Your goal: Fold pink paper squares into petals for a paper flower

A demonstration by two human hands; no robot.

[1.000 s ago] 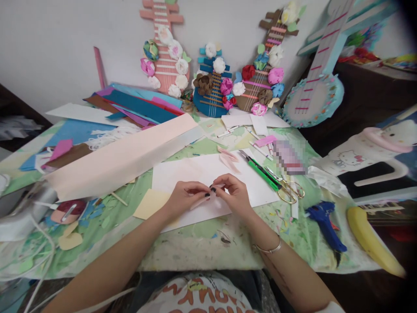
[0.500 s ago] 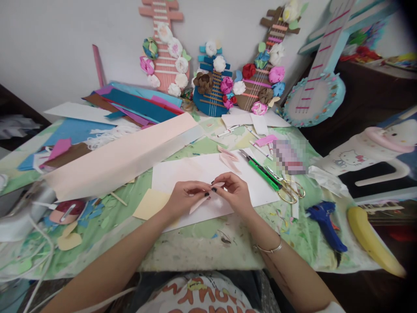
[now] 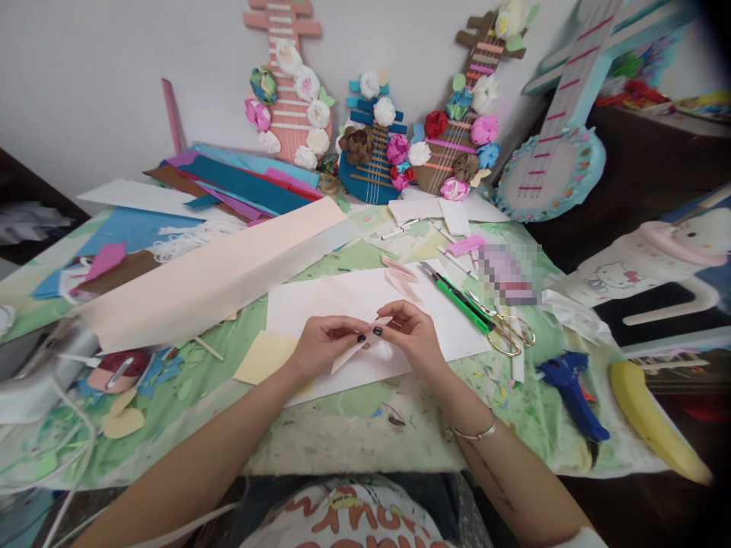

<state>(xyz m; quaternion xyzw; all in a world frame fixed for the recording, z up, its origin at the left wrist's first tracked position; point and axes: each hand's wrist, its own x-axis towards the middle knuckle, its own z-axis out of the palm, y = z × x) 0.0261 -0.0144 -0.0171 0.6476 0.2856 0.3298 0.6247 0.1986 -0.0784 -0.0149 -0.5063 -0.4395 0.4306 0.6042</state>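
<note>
Between both hands is a small pale pink paper strip [image 3: 346,356], pinched at thumb and fingertips. My left hand [image 3: 323,346] grips it from the left, its dark-nailed thumb on top. My right hand [image 3: 412,333] pinches the strip's other end, fingers curled over it. Under them lies a white sheet [image 3: 451,323], with several curved pale pink paper pieces [image 3: 401,278] near its back edge. Right of these rest a green utility knife [image 3: 462,301] and gold-handled scissors [image 3: 508,335]. A cream paper piece [image 3: 263,358] sits by my left wrist.
A long pale pink paper sheet [image 3: 228,270] crosses the table at left. Flower-decorated paper instruments [image 3: 371,164] lean on the back wall. At right are a blue glue gun [image 3: 574,396], a banana [image 3: 651,418] and a white cup [image 3: 622,266]. White cables [image 3: 85,449] run at lower left.
The fingertips of both hands have drawn slightly apart along the pink strip, exposing more of it. Other things stay in place.
</note>
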